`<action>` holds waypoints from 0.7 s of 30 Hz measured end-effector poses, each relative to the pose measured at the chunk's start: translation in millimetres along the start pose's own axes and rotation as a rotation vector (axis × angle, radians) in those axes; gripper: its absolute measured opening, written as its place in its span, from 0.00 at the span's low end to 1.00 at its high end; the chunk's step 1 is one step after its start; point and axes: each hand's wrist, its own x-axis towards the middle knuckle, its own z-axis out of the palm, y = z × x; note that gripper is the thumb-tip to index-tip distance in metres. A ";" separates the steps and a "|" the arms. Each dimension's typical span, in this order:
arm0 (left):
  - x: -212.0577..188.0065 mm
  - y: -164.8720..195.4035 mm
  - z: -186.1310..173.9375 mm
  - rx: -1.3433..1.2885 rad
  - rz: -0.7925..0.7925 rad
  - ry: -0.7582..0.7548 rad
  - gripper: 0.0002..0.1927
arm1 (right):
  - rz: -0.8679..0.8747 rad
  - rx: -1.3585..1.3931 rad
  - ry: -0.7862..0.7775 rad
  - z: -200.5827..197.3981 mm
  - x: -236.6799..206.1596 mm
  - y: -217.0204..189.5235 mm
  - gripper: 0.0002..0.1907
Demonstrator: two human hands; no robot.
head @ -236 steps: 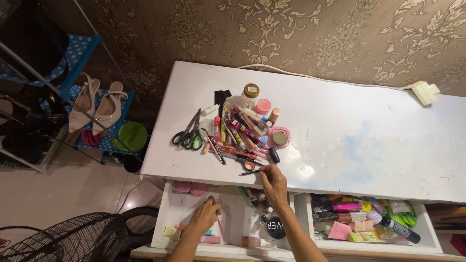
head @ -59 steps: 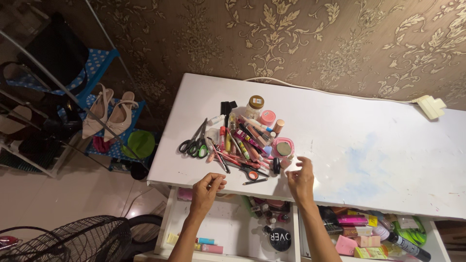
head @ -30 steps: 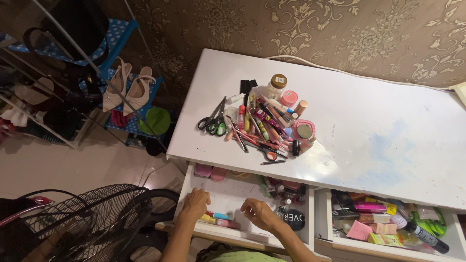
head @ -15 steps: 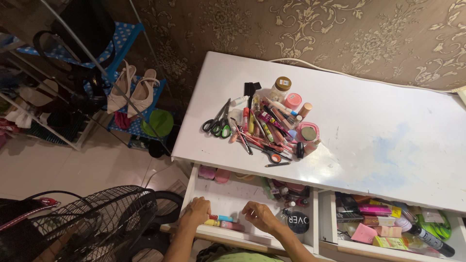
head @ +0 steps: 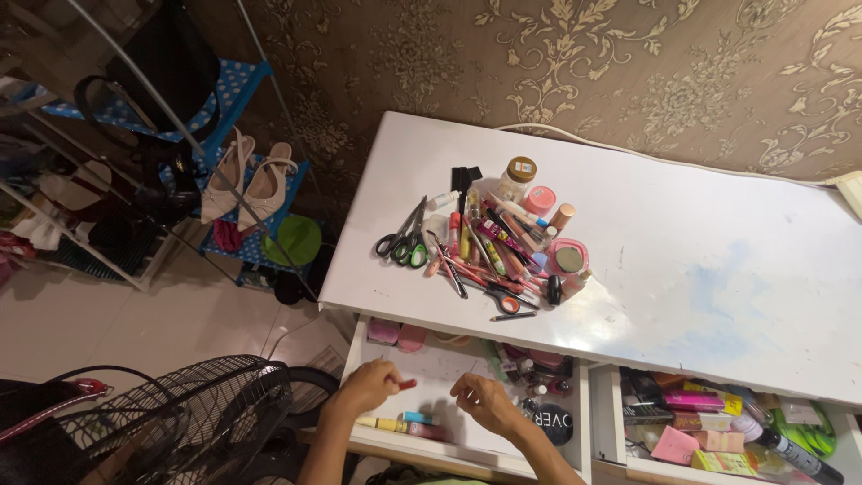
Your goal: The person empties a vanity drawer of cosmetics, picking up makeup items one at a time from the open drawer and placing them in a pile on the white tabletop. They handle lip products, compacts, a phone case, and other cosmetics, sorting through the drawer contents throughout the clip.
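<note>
Small red stick-shaped item (head: pixel 409 384), prob. a lipstick or crayon, sits pinched in left hand (head: pixel 366 388) fingertips, lower centre of frame, over open white drawer (head: pixel 449 370). Right hand (head: pixel 485 404) hovers w/ fingers loosely curled, holding nothing. Looks like sorting step; next move needs a clear spot by pile of cosmetics (head: pixel 503 242) on white tabletop (head: pixel 700 260), mid-frame.

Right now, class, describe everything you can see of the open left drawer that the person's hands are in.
The left drawer is white, shallow and pulled out under the white table. Its floor looks pale and mostly bare. Two pink pads lie at its back left; small bottles and a black round item crowd its right side; a few short sticks lie along the front. The left hand pinches a small red piece over it; the right hand hovers beside.
</note>
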 end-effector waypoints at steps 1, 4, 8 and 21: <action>3.8 3.0 -5.0 -0.073 0.049 0.012 0.10 | -0.007 0.014 0.004 -2.8 1.3 -1.4 0.07; 16.4 12.4 -15.3 -0.312 0.174 0.041 0.13 | 0.007 0.093 0.019 -11.4 3.5 -7.2 0.08; 42.2 33.6 -25.9 -0.852 0.242 0.020 0.16 | 0.001 0.281 0.088 -27.2 14.3 -17.9 0.06; 110.1 115.7 -61.8 -1.043 0.378 0.334 0.21 | 0.056 0.361 0.257 -69.9 44.3 -26.7 0.07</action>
